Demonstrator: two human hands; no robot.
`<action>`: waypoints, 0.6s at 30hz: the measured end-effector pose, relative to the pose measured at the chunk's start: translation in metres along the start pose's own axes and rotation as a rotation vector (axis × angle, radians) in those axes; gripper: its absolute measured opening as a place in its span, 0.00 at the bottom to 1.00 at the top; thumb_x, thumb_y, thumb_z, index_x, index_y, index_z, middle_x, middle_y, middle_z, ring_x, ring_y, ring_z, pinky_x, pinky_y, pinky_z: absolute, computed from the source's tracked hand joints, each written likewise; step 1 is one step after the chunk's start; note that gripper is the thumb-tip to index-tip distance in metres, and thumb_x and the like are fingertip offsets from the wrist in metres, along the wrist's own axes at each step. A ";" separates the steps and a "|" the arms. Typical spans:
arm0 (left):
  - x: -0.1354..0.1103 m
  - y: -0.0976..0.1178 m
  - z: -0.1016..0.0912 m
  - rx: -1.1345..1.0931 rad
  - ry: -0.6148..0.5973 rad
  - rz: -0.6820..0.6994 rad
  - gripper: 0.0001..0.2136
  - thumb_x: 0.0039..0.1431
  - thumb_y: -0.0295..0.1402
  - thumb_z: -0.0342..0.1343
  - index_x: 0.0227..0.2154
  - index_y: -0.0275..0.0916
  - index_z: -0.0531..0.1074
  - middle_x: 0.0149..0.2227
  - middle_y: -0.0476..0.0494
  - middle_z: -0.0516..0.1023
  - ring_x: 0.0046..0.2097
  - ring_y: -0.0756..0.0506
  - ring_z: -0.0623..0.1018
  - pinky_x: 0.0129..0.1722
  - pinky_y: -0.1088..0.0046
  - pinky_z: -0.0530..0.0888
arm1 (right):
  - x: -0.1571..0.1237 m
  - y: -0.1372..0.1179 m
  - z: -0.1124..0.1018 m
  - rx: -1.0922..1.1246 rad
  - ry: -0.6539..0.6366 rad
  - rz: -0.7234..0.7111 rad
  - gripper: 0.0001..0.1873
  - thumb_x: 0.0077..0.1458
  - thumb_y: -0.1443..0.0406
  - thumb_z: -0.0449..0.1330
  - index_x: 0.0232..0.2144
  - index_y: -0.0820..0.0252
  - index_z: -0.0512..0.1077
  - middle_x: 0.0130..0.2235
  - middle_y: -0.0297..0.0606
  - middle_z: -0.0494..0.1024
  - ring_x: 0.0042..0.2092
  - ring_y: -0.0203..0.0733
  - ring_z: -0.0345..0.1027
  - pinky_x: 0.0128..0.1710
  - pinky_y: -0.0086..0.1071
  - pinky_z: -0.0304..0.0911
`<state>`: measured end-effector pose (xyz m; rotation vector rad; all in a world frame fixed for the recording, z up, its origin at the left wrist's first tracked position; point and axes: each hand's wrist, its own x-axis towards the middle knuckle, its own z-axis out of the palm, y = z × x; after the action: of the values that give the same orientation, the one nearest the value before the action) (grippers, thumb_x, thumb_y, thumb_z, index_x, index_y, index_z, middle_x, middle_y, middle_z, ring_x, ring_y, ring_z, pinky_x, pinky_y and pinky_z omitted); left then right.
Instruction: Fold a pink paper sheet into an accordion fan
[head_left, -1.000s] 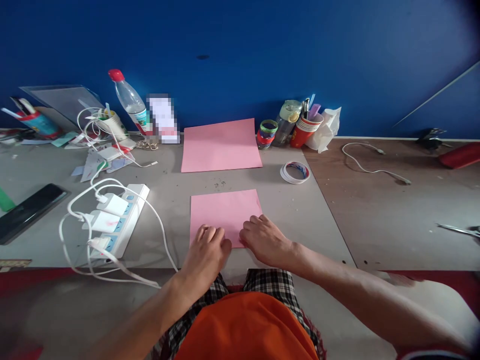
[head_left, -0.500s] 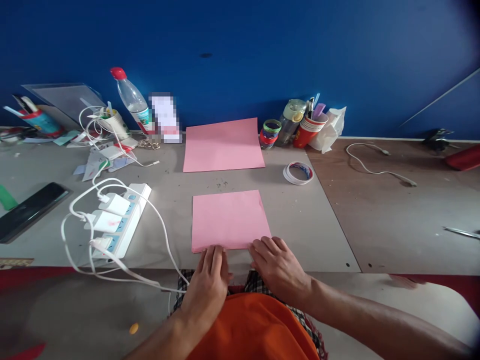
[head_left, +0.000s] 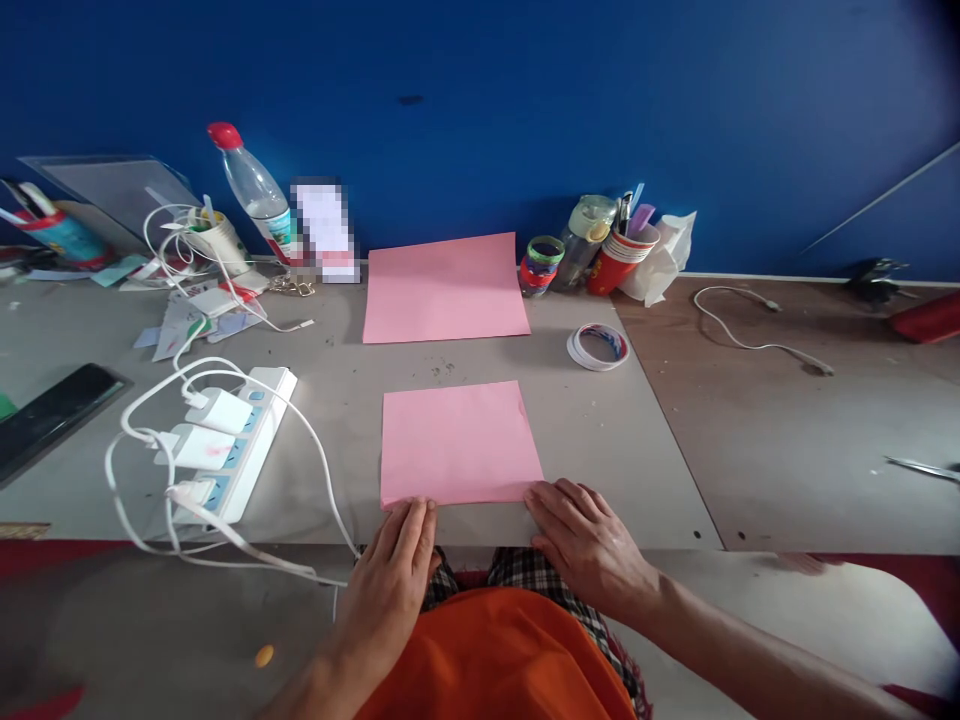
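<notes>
Paper in the form of a pink square paper sheet [head_left: 457,440] lies flat on the grey tabletop [head_left: 600,440], at the lower centre of the frame, with its near edge close to the table's front edge. The surface is smooth and uniform in colour. The edges are straight, and the outline widens slightly toward the bottom of the frame. A small darker mark shows near its upper right corner.

The left hand [head_left: 390,575] rests palm down at the sheet's lower left corner. Its fingers [head_left: 412,520] are extended, held close together and gripping nothing, with the tips at the near edge of the sheet. The right hand [head_left: 592,545] rests palm down at the lower right corner. Its fingers [head_left: 544,497] are spread and straight, also gripping nothing, with the tips touching the corner.

A larger pink paper sheet [head_left: 446,288] lies above the square one, apart from it, against the blue wall [head_left: 480,90]. A white roll of tape [head_left: 598,346] lies to the upper right of the square sheet. A white power strip [head_left: 244,440] with plugged-in chargers and white cables sits to the left. A clear plastic bottle with a red cap [head_left: 251,190] leans at the upper left, and a red paper cup [head_left: 616,262] holding pens stands at the upper right of centre.
</notes>
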<state>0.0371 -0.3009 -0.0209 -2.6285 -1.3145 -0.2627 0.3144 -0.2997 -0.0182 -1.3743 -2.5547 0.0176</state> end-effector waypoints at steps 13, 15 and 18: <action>-0.010 -0.009 0.000 -0.024 0.057 -0.088 0.23 0.62 0.29 0.48 0.60 0.34 0.56 0.52 0.36 0.72 0.54 0.39 0.72 0.52 0.63 0.70 | -0.012 0.004 0.001 -0.027 0.051 0.071 0.18 0.60 0.66 0.49 0.51 0.63 0.70 0.50 0.47 0.73 0.52 0.52 0.60 0.48 0.44 0.60; -0.011 -0.010 0.001 -0.023 0.074 -0.099 0.25 0.62 0.29 0.49 0.61 0.33 0.54 0.52 0.35 0.72 0.53 0.39 0.72 0.52 0.64 0.70 | -0.012 0.003 0.001 -0.022 0.042 0.081 0.18 0.60 0.66 0.49 0.51 0.63 0.70 0.50 0.47 0.73 0.52 0.51 0.60 0.48 0.43 0.61; -0.013 -0.010 0.001 -0.022 0.063 -0.120 0.25 0.63 0.30 0.49 0.62 0.34 0.53 0.52 0.35 0.72 0.53 0.40 0.72 0.53 0.64 0.70 | -0.011 0.003 0.001 -0.003 0.040 0.094 0.19 0.60 0.66 0.49 0.51 0.62 0.69 0.50 0.47 0.72 0.52 0.51 0.60 0.47 0.43 0.61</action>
<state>0.0213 -0.3042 -0.0243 -2.5405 -1.4578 -0.3766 0.3229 -0.3073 -0.0215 -1.4799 -2.4564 0.0033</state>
